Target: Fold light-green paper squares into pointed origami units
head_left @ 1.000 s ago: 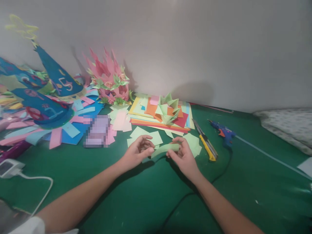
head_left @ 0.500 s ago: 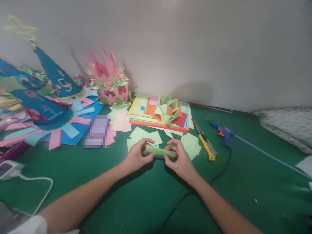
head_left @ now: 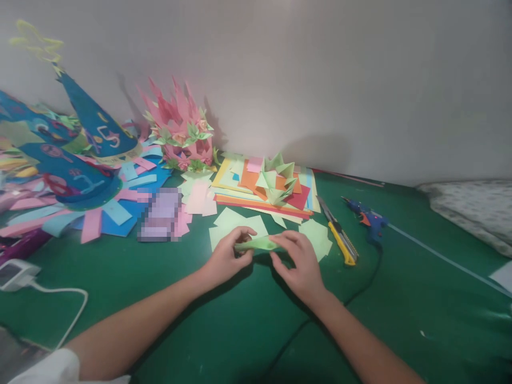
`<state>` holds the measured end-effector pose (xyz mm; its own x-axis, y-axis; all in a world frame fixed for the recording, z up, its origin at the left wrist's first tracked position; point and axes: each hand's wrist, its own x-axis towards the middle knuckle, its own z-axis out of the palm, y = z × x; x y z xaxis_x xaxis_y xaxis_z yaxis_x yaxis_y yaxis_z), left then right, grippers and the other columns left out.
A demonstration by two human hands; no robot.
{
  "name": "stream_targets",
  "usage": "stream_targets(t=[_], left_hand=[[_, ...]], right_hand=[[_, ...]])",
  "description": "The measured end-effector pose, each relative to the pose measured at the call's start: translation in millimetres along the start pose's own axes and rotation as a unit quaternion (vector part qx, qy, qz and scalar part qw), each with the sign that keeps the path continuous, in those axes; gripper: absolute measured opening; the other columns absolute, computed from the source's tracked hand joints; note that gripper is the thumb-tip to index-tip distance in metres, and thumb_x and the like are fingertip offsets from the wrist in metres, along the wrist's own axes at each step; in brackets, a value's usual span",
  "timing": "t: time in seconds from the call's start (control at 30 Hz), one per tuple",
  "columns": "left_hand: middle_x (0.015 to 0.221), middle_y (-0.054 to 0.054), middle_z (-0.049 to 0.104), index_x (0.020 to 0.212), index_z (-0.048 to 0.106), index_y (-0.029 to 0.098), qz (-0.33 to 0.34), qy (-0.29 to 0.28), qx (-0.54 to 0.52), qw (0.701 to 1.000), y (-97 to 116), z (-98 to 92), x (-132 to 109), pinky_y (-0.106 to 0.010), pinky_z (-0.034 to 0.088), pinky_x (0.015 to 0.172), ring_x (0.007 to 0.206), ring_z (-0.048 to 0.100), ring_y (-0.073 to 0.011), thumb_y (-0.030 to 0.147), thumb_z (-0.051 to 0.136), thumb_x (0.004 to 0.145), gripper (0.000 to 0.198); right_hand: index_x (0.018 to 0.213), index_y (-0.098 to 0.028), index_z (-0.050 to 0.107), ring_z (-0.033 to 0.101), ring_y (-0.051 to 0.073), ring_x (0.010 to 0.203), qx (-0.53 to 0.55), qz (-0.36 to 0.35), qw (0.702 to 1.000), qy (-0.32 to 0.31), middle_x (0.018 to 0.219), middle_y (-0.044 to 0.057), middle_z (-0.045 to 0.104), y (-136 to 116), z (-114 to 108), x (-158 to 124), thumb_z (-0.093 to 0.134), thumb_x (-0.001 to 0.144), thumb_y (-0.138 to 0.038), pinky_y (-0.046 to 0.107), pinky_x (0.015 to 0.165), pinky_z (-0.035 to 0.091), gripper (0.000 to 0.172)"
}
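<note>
**Tilted to a slimmer profile since half a second ago: the pale green, narrow paper strip (head_left: 260,244)**

The right hand (head_left: 302,269) has shifted too, its fingers now reaching further over the strip's right end; the strip lies across the gap between both hands, above the smooth, dark green tabletop (head_left: 208,330). The left hand (head_left: 228,261) holds the left end, which runs in between its curled fingers and thumb; the right fingers lie along the top of the other end, the thumb apart below, and whether they pinch it I cannot tell.

Thin, flat, matt pale green paper squares (head_left: 231,217) overlap just beyond the hands; behind them, a small crown of folded light green paper (head_left: 276,184), all sharp points, stands on a layered stack of multicoloured paper sheets (head_left: 232,198); to the right lie a slim, yellow-handled cutter knife (head_left: 340,240) and a blue plastic glue gun with an orange trigger (head_left: 372,218); at the back left rises a spiky pink paper crown (head_left: 176,114) ringed with folded flowers and leaves.
</note>
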<state>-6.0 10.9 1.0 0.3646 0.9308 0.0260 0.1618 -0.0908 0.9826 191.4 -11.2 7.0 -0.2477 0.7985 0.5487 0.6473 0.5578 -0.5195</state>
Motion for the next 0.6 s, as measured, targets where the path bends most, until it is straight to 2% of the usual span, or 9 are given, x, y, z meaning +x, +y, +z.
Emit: stream_targets(t=[0.13,0.37,0.5,0.6], left_hand=[[0.087,0.000,0.052,0.106,0.049,0.020,0.015,-0.006,0.011,1.000,-2,7.0,-1,-0.023,0.045,0.074,0.084,0.053,-0.0126,0.015,0.057,0.078,0.029],[0.096,-0.003,0.055,0.109,0.050,0.021,0.039,-0.029,0.007,0.999,-3,9.2,-4,-0.027,0.047,0.080,0.090,0.055,-0.0150,0.019,0.060,0.080,0.030],[0.107,-0.006,0.055,0.107,0.051,0.019,0.035,-0.051,-0.034,0.998,2,10.1,-4,-0.025,0.047,0.071,0.083,0.056,-0.0137,0.029,0.065,0.079,0.033],[0.108,-0.007,0.052,0.106,0.051,0.018,0.035,-0.072,-0.093,0.992,4,8.3,-3,-0.022,0.046,0.063,0.075,0.053,-0.0105,0.036,0.068,0.077,0.039]], right_hand=[[0.120,-0.035,0.055,0.054,0.022,0.092,-0.077,-0.069,0.994,-0.026,0.107,0.006,0.056,-6,1,-1,0.053,0.086,-0.013,0.038,0.077,0.044,0.040],[0.113,-0.028,0.059,0.056,0.022,0.093,-0.056,-0.070,0.995,-0.033,0.105,0.007,0.061,1,3,-2,0.053,0.087,-0.012,0.038,0.077,0.046,0.031],[0.113,-0.026,0.058,0.057,0.022,0.098,-0.039,-0.093,0.994,-0.029,0.108,0.008,0.061,5,5,-3,0.052,0.087,-0.011,0.038,0.081,0.047,0.030],[0.103,-0.023,0.061,0.057,0.021,0.097,-0.038,-0.098,0.994,-0.021,0.106,0.008,0.062,5,4,-4,0.052,0.088,-0.012,0.036,0.081,0.048,0.021]])
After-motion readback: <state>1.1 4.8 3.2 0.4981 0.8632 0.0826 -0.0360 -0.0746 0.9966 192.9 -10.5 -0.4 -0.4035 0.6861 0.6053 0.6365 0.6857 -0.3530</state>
